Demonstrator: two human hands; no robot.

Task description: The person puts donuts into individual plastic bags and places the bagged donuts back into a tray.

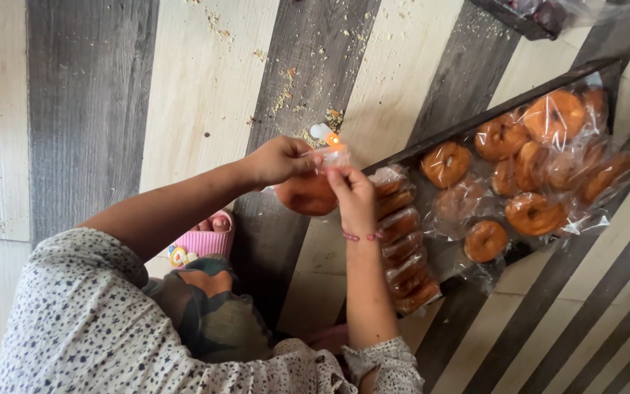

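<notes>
Speckled grey-white sleeves [89,321] sit closest to camera, both forearms reaching out over the striped wood-look floor [184,80]. Left hand [278,160] pinches the top edge of a clear plastic bag holding a round orange-brown doughnut [308,193], fingers closed on the film. Right hand [351,193] pinches the same bag top from the other side, thumb and fingertips clamped. Bag mouth sits right at a small lit candle flame [332,138]. Just beside the right wrist: a row of sealed doughnut packs [402,241] along the near edge of a dark tray [442,255]; more bagged doughnuts [534,168] fill its far end. Pink sandal [205,241] below the left forearm.
</notes>
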